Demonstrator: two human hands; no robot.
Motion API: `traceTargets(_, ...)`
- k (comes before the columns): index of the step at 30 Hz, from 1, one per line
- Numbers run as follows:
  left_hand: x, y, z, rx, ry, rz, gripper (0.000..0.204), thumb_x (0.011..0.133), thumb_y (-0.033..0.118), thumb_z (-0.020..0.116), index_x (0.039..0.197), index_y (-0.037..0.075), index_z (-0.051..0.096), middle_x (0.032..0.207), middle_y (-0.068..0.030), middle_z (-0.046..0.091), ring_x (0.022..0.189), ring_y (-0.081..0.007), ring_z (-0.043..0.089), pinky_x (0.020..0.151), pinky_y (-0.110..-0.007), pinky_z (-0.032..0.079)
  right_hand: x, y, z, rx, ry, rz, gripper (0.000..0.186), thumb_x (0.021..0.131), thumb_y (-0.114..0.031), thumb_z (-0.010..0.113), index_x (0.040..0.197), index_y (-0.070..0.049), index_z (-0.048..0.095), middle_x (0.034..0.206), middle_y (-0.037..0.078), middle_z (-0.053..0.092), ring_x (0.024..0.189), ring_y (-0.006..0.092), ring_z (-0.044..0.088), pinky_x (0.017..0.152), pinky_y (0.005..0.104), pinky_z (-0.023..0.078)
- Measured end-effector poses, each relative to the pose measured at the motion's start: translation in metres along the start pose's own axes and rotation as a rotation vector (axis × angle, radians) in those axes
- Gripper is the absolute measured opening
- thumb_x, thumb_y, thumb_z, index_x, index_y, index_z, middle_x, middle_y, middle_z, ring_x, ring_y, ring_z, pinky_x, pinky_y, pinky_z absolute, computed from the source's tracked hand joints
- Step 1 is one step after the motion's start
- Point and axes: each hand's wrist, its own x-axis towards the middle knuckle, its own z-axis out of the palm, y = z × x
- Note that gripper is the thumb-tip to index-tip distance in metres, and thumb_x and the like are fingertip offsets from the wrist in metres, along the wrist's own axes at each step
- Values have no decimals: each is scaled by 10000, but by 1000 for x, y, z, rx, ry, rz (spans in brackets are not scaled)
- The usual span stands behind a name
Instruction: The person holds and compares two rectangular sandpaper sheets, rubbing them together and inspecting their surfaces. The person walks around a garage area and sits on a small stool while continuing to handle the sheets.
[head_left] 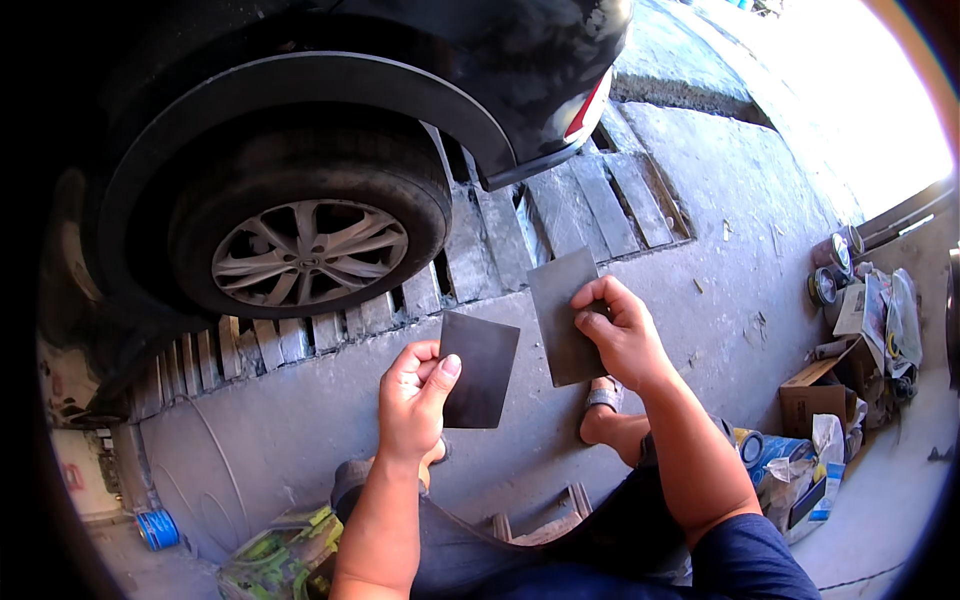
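Observation:
My left hand (415, 400) pinches a dark, thin, roughly square sheet (485, 365) by its left edge, thumb on its face. My right hand (622, 335) grips a second dark sheet (560, 295), longer and held upright, by its right edge. The two sheets are side by side, close but apart, held in front of me above the concrete floor (300, 420). Beyond them stands a dark car with its wheel (310, 250) and silver rim at the left.
Wooden planks (590, 200) lie under the car over a pit. My sandalled foot (603, 400) rests on the floor. Cans and cardboard boxes (845, 330) are piled at the right, a blue container (157, 528) at lower left, a green printed bag (285, 555) by my knee.

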Motion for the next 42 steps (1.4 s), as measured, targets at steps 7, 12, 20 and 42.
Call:
traceTargets(7,-4,-3,7,37,-152,-131,135,924,92,606,1002,-18,600,842,-20,654,745,-35,541,688,-190,433,-3,-8,18,-161,-282,-232,181,874,-196,641,950,-31,639,890,37,571,819,133,557,712,278,452)
traceTargets(12,-5,-8,4,258,-249,-159,156,917,137,631,965,-11,622,786,13,622,711,-17,504,641,-181,400,-6,-13,25,-227,-314,-336,202,865,-225,664,884,-25,641,868,89,593,793,206,595,694,309,467)
traceTargets(20,3,-2,-5,23,-67,-103,128,923,102,611,962,-20,616,827,-7,646,729,-32,542,686,-182,432,-11,-13,21,-283,-304,-348,184,850,-190,663,837,-9,629,814,109,597,749,238,604,677,328,473)
traceTargets(42,-3,5,3,-679,-471,-213,1014,777,660,595,1399,-84,297,1053,-130,551,783,-177,502,665,-296,404,-16,-21,19,352,-170,-48,349,903,-81,594,1246,-105,538,1044,43,596,933,101,553,862,288,461)
